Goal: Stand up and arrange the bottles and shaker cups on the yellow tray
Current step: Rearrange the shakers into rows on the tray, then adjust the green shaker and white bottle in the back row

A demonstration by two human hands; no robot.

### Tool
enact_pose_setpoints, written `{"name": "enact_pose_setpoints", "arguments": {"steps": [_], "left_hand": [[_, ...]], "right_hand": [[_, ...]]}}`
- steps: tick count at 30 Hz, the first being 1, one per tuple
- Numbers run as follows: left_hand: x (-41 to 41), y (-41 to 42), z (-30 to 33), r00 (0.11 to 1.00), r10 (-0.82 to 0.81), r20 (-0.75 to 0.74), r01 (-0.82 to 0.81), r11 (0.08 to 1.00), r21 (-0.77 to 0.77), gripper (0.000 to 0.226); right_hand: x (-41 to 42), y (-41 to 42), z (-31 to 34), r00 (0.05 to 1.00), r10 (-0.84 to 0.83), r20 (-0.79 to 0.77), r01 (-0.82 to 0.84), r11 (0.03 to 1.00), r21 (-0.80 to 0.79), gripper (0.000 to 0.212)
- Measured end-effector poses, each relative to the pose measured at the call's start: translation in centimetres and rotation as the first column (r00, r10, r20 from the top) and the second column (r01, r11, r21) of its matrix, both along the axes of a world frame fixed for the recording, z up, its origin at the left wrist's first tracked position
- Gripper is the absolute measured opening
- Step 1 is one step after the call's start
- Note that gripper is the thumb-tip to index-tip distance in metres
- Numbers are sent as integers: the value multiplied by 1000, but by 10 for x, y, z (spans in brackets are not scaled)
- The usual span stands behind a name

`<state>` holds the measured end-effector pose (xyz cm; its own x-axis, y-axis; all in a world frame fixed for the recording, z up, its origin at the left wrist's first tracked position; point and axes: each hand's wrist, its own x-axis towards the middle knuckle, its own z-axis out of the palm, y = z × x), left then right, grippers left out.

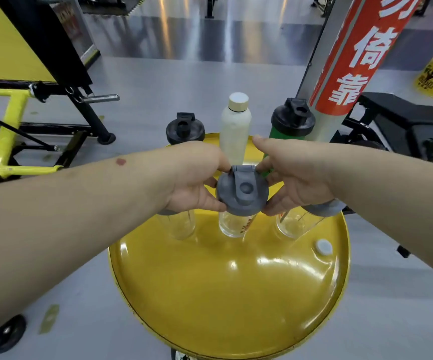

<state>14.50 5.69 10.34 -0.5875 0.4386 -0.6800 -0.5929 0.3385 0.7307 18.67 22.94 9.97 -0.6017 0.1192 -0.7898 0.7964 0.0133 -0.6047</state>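
Observation:
A round yellow tray (236,294) carries several upright containers. In the middle stands a clear shaker cup with a grey lid (242,189); my left hand (194,178) and my right hand (291,178) both grip that lid from either side. Another clear cup (177,224) shows under my left wrist, and a third clear cup (296,224) stands under my right wrist. Behind them stand a black-lidded shaker (185,128), a white bottle (235,131) and a green shaker with a black lid (292,120).
A small white cap (324,247) lies on the tray's right side. A grey pole with a red sign (358,53) rises just behind the tray at right. A yellow-and-black gym machine (28,120) stands left, a black bench (405,120) right.

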Motion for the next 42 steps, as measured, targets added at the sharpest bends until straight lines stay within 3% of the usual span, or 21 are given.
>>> {"name": "enact_pose_setpoints", "arguments": {"steps": [10,21,31,34,35,36,40,42], "left_hand": [[10,1,-10,998,36,-45,-37,999,-31,31],[9,-4,-12,992,93,-87,-94,996,-7,33],[7,-7,-10,998,42,-56,-43,999,-25,32],[2,-5,-2,946,-73,-316,3,976,-216,41],[3,-1,4,892,-176,-416,41,949,-312,39],[4,2,10,784,-285,-552,68,922,-380,35],[4,30,25,793,-81,-604,-23,986,-164,29],[15,49,22,870,-56,-491,15,996,-87,27]], "right_hand": [[11,1,-5,999,-2,-44,2,1000,13,81],[6,0,-11,998,-32,-53,31,999,-13,84],[0,6,-12,999,19,-31,-19,1000,11,87],[1,13,-5,997,47,-69,-41,995,90,87],[1,18,0,994,46,-99,-34,992,122,88],[1,23,5,990,40,-137,-19,988,151,87],[3,51,27,950,2,-312,85,961,264,70],[6,68,31,922,-9,-388,153,927,343,59]]}}
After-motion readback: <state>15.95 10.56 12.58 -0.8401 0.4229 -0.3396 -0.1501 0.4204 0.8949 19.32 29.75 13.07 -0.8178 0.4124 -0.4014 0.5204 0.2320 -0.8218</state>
